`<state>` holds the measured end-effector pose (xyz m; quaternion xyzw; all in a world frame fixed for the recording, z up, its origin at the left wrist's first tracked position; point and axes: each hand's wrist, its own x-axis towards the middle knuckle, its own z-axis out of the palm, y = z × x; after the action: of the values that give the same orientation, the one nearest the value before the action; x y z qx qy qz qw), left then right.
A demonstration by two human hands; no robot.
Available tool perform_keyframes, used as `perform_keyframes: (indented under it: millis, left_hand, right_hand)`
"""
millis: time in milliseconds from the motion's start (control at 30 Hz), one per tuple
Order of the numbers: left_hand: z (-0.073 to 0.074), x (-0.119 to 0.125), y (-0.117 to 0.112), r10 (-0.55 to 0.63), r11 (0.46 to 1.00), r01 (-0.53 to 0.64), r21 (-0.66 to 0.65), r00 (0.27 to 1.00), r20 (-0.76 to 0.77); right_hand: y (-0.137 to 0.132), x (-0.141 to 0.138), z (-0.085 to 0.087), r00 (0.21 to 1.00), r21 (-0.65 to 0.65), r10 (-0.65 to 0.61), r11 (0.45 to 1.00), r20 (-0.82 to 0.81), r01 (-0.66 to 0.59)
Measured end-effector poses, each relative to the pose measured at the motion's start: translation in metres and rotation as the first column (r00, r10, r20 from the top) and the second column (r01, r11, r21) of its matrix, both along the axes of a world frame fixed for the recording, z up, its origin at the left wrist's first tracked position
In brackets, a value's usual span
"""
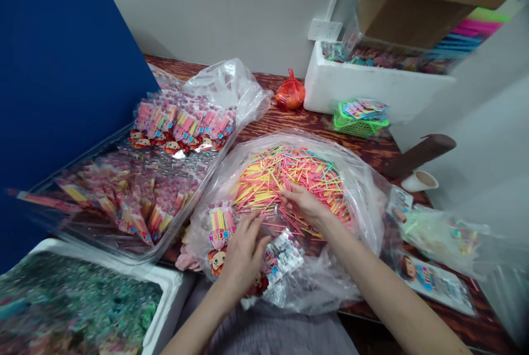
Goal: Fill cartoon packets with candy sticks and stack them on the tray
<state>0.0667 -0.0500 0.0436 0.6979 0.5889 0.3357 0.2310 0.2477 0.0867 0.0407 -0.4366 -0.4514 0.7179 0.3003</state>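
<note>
A large clear plastic bag [363, 200] lies spread open in front of me, with a heap of thin pink, yellow and green candy sticks [264, 170] in it. Over the heap's near side, my right hand [303, 203] is closed in a pinch, with pink sticks showing at its fingertips. My left hand [246, 256] has its fingers stretched out, thumb apart, just above printed packets. One filled packet [222, 225] with pink and yellow sticks lies left of it. Silvery packets [285, 256] lie to its right, partly hidden beneath the hand.
Left is a clear tray [182, 222] of filled packets. A white foam box [171, 289] stands at lower left, another foam box [372, 87] at the back right. Nearby are a green basket [359, 126], red bag [290, 93], paper cup [419, 181] and flat packet [438, 283].
</note>
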Motion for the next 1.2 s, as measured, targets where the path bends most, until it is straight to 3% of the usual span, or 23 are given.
perform_keyframes:
  millis: [100, 200, 333, 433, 567, 700, 800, 967, 1100, 1200]
  left_hand:
    - [0.010, 0.000, 0.017, 0.031, 0.999, -0.023, -0.050, 0.987, 0.160]
    - [0.011, 0.005, 0.032, 0.105, 0.992, -0.075, -0.101, 0.935, 0.339]
    - [-0.001, 0.017, 0.051, 0.223, 0.974, -0.145, -0.176, 0.777, 0.589]
    - [-0.015, 0.023, 0.065, 0.261, 0.957, -0.087, -0.277, 0.675, 0.690]
    - [-0.022, 0.026, 0.077, 0.280, 0.938, -0.006, -0.348, 0.608, 0.743]
    - [-0.011, 0.032, 0.079, 0.223, 0.966, -0.049, -0.254, 0.656, 0.721]
    - [-0.002, 0.033, 0.076, 0.164, 0.979, -0.039, -0.199, 0.727, 0.667]
    - [0.000, 0.028, 0.073, 0.167, 0.984, -0.108, -0.141, 0.833, 0.527]
    - [0.007, 0.026, 0.072, 0.095, 0.994, -0.059, -0.092, 0.884, 0.458]
    - [0.011, 0.027, 0.069, 0.024, 0.999, -0.012, -0.039, 0.952, 0.305]
  right_hand:
    - [-0.004, 0.006, 0.003, 0.980, -0.186, 0.042, 0.979, -0.193, -0.079]
    - [-0.018, 0.001, 0.003, 0.957, -0.220, 0.032, 0.971, -0.288, -0.099]
    - [-0.044, -0.013, -0.006, 0.951, -0.182, -0.002, 0.982, -0.309, -0.057]
    - [-0.056, -0.016, -0.018, 0.951, -0.180, 0.030, 0.980, -0.309, -0.089]
    - [-0.057, -0.013, -0.027, 0.974, -0.192, 0.092, 0.972, -0.208, -0.133]
    - [-0.053, -0.019, -0.026, 0.987, -0.108, 0.123, 0.985, -0.101, -0.134]
    - [-0.054, -0.027, -0.026, 0.987, -0.063, 0.074, 0.994, -0.143, -0.084]
    - [-0.055, -0.028, -0.032, 0.981, -0.107, 0.032, 0.993, -0.194, -0.054]
    - [-0.053, -0.027, -0.033, 0.971, -0.078, 0.030, 0.996, -0.237, -0.050]
    - [-0.057, -0.027, -0.034, 0.953, -0.080, 0.012, 0.996, -0.303, -0.038]
